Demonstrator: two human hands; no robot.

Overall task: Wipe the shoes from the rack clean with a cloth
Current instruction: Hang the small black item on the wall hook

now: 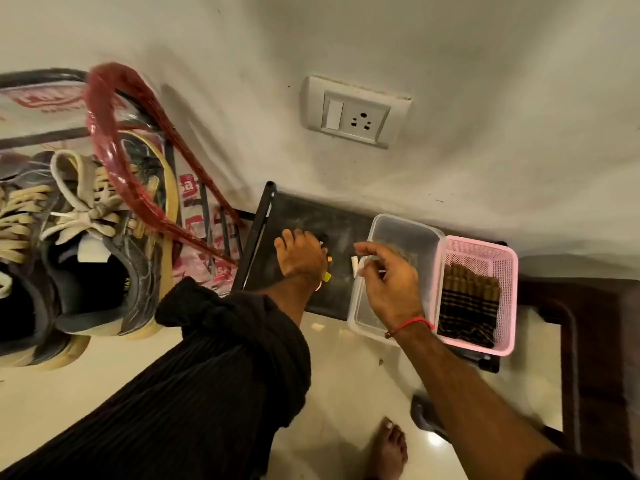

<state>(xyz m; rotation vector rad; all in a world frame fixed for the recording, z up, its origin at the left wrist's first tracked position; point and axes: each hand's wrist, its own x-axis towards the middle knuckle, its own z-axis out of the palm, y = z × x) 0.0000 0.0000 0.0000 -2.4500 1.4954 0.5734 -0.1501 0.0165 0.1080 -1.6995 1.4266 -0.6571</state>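
Observation:
A pair of grey sneakers (pixel 86 258) with cream laces sits on the metal rack (pixel 221 230) at the left. A folded brown and black striped cloth (pixel 467 303) lies in a pink basket (pixel 509 271) at the right. My left hand (pixel 301 254) is palm down on a dusty black shelf top (pixel 311 209). Its fingers curl under, and small orange and yellow bits show at its edge. My right hand (pixel 388 282) hovers over a clear plastic tub (pixel 408 233) with its fingers loosely curved, and a small white piece (pixel 355 263) stands by its fingertips.
A red racket in a plastic cover (pixel 114 147) leans over the shoes and rack. A wall socket (pixel 356 116) is above the shelf. Dark wooden furniture (pixel 588 341) stands at the right. My bare foot (pixel 391 448) is on the glossy floor.

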